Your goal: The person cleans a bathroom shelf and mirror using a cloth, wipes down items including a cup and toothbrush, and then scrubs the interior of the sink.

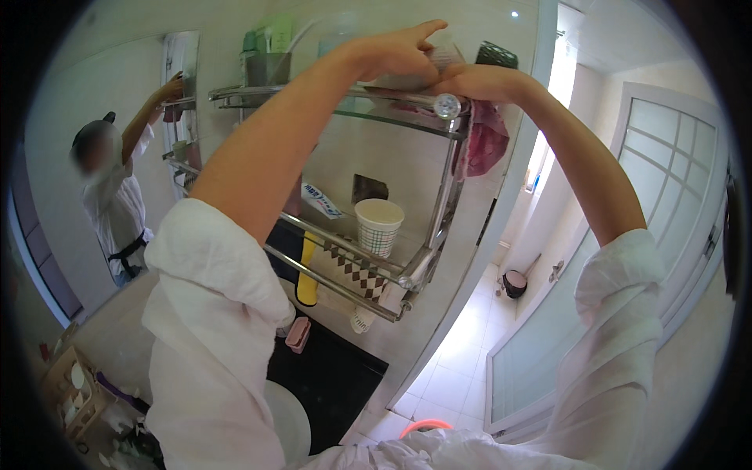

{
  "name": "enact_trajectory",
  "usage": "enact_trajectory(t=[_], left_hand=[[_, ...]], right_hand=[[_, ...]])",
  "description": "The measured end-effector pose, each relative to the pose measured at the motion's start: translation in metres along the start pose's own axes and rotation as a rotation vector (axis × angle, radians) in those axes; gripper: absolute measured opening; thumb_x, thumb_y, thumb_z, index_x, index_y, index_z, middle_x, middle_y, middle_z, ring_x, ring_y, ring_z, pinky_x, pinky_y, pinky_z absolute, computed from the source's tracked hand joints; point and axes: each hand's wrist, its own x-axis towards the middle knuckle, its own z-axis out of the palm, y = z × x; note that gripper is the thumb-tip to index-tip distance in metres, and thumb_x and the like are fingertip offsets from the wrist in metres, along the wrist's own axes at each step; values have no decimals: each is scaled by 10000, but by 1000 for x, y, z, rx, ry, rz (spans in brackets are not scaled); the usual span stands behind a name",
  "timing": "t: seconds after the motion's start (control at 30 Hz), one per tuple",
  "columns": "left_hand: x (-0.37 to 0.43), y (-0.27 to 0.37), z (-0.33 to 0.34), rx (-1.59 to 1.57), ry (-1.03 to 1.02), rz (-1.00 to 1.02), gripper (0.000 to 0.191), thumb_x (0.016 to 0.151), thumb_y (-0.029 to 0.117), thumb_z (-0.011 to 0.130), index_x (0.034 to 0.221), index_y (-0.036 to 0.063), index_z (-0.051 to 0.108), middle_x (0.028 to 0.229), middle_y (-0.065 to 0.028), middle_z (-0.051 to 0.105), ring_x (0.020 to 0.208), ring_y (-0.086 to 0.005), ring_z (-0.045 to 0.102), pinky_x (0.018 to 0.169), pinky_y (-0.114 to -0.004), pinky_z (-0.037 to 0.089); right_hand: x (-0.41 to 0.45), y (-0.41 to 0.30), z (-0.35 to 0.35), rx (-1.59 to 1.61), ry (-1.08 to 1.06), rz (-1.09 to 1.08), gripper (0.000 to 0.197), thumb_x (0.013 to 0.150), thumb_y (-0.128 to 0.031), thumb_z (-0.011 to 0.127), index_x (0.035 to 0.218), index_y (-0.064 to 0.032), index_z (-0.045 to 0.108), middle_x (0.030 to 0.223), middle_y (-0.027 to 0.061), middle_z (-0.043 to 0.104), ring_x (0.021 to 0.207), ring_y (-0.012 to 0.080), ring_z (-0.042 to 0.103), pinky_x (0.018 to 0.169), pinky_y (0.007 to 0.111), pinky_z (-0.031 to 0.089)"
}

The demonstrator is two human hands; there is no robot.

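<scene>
Both my arms are raised to the top glass shelf of a chrome wall rack (435, 232). My left hand (399, 56) is around a translucent container (445, 54), its index finger extended; the hand hides much of the container. Close against it, my right hand (484, 82) presses a red cloth (487, 141) at the shelf's front corner. The cloth hangs over the rack's end, and part of it shows pink through the glass. My right fingertips are partly hidden. A dark green patterned holder (497, 54) stands just behind my right wrist.
A toothbrush cup (267, 67) stands at the top shelf's left. On the lower shelf are a checked paper cup (379, 226) and a toothpaste tube (320, 200). Below, a pink soap box (298, 335) sits on a black counter (329, 382) beside a white basin (288, 417). A glazed door (664, 158) is at right.
</scene>
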Motion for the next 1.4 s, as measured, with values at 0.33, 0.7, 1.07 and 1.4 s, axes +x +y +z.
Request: enact_trajectory(t=[0.33, 0.7, 1.07, 1.4], left_hand=[[53, -10, 8, 532, -80, 498, 1069, 655, 27, 741, 1491, 269, 120, 1113, -236, 574, 965, -344, 604, 810, -373, 516], [29, -13, -14, 296, 442, 311, 828, 706, 5, 589, 1458, 137, 270, 946, -160, 628, 790, -225, 603, 690, -320, 500], [-42, -8, -51, -378, 553, 264, 878, 769, -25, 610, 1491, 182, 155, 1060, -137, 564, 858, -199, 594, 650, -315, 508], [-50, -24, -84, -459, 581, 369, 877, 765, -57, 598, 1491, 159, 154, 1028, -130, 567, 863, -179, 587, 693, -286, 497]], right_hand=[[24, 19, -4, -96, -102, -154, 338, 885, -324, 477, 899, -38, 656, 802, 37, 595, 766, 127, 531, 740, 289, 417], [-3, 48, -15, 683, -217, -436, 316, 868, -141, 550, 1140, 6, 618, 1077, 85, 646, 1021, 120, 576, 912, 224, 428], [65, 13, -3, -114, -248, -259, 213, 787, -46, 583, 978, 4, 660, 862, 84, 682, 789, 163, 612, 730, 293, 474], [109, -9, 14, 210, -307, -187, 362, 708, -26, 568, 1069, -36, 598, 936, 47, 612, 803, 168, 562, 682, 287, 455]])
